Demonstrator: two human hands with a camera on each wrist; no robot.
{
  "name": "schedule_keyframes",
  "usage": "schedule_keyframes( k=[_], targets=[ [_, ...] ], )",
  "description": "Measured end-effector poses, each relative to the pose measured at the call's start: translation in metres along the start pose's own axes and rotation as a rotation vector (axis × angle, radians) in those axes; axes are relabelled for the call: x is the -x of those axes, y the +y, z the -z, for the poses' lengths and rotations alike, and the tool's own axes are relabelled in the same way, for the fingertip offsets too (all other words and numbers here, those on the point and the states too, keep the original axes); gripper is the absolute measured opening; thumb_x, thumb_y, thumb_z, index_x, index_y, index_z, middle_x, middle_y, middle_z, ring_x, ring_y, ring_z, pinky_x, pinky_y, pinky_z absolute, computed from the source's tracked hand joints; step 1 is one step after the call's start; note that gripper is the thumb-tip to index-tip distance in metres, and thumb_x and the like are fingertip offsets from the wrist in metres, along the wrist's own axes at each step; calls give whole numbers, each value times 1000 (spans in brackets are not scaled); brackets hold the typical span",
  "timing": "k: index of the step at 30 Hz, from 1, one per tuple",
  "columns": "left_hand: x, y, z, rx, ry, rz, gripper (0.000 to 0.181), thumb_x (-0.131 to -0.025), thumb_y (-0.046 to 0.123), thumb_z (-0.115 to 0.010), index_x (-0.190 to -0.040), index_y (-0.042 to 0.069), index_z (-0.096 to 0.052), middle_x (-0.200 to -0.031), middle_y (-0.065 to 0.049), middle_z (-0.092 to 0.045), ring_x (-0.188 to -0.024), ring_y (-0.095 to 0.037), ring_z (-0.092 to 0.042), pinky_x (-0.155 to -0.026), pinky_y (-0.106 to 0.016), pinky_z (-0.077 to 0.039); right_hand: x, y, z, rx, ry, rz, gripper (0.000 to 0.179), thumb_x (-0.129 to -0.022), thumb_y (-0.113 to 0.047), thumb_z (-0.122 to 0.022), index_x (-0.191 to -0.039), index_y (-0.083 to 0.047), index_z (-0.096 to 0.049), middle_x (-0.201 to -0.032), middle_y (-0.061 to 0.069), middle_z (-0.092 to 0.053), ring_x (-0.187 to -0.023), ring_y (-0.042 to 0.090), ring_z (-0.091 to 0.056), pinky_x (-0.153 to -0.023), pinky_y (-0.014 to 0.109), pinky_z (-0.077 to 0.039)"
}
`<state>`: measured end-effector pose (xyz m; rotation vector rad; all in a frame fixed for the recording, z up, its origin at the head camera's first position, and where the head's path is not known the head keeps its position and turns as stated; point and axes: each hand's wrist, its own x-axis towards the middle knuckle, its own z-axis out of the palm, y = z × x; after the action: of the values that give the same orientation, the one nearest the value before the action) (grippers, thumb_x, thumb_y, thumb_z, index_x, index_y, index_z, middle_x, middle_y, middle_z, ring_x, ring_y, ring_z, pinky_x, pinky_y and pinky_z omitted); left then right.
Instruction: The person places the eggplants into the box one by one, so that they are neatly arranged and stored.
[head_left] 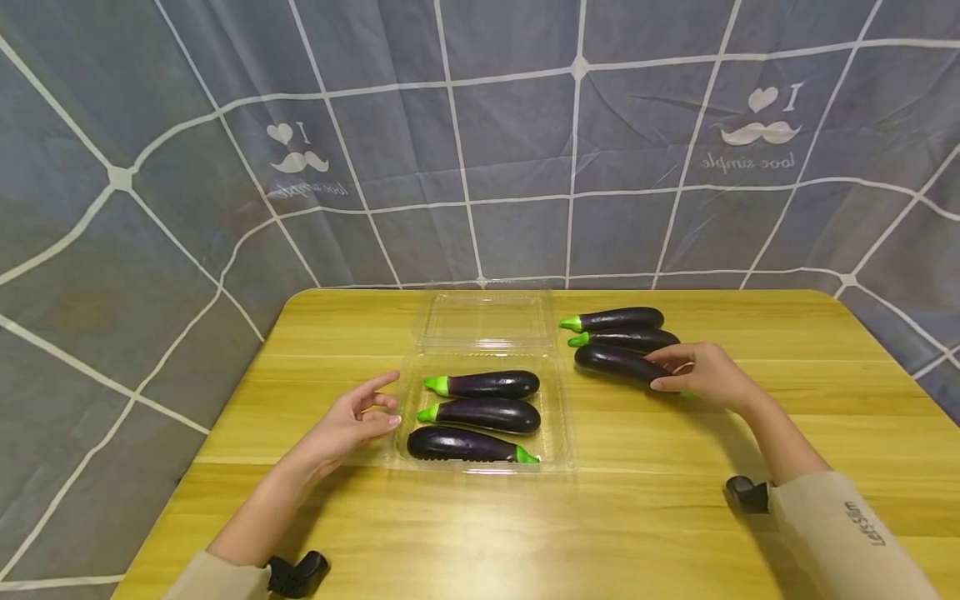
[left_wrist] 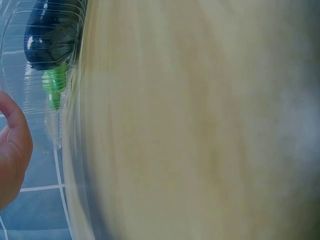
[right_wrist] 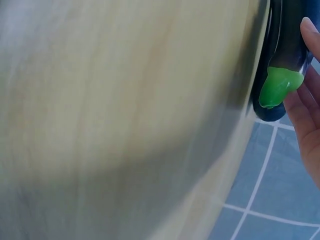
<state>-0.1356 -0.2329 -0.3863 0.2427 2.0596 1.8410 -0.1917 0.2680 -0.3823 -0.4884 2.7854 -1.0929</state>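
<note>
My right hand [head_left: 705, 377] grips a dark purple eggplant [head_left: 617, 364] near its green stem end, thumb on the near side and fingers on the far side. In the right wrist view the green stem [right_wrist: 280, 86] shows beside the thumb and fingers. Two more eggplants [head_left: 622, 318] lie just behind it, their stems to the left. A clear plastic clamshell box [head_left: 557, 417] stands with its lid [head_left: 483, 321] folded back. Three eggplants [head_left: 480, 414] lie in its base, the nearest with its stem to the right. My left hand [head_left: 348, 425] hovers beside the box's left wall, fingers loosely bent, holding nothing.
Everything stands on a wooden table [head_left: 675, 517] with light yellow grain. Behind it hangs a grey curtain [head_left: 517, 150] with white grid lines, reaching the table's back edge. A black wrist device [head_left: 298, 575] sits at the left sleeve, another [head_left: 746, 495] at the right sleeve.
</note>
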Motion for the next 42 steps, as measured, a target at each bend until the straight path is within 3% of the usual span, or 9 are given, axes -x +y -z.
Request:
schedule_keyframes(
  k=[11, 21, 32, 42],
  targets=[
    [1, -1, 1, 0, -1, 4, 72, -88, 4, -63, -146, 1, -21, -106, -7, -46, -80, -7, -54, -71, -20, -48, 3, -12, 3, -33, 20, 41, 46, -77, -21, -77, -115, 2, -64, -98, 14, -65, -81, 18, -64, -63, 25, -51],
    [-1, -1, -1, -15, 7, 5, 72, -87, 5, -64, -146, 1, -23, -105, -6, -46, -80, -7, -55, -67, -19, -46, 7, -24, 7, -69, 13, 27, 45, -78, -20, -76, -116, 0, -64, -99, 15, -64, -78, 18, -66, -61, 30, -53],
    [-2, 0, 3, -27, 2, -5, 72, -87, 2, -62, -146, 0, -21, -105, -7, -46, -76, -6, -54, -59, -17, -41, -1, -51, 3, 26, 10, 115, 40, -78, -23, -76, -113, -6, -67, -98, 5, -67, -83, 12, -63, -66, 25, -51],
    [-3, -3, 4, -27, -9, -12, 72, -87, 3, -62, -146, 1, -22, -105, -8, -45, -78, -7, -55, -60, -19, -41, -10, -69, -11, 22, -32, 167, 36, -77, -17, -77, -111, -5, -68, -93, 2, -67, -79, 13, -63, -64, 26, -50]
  ],
)
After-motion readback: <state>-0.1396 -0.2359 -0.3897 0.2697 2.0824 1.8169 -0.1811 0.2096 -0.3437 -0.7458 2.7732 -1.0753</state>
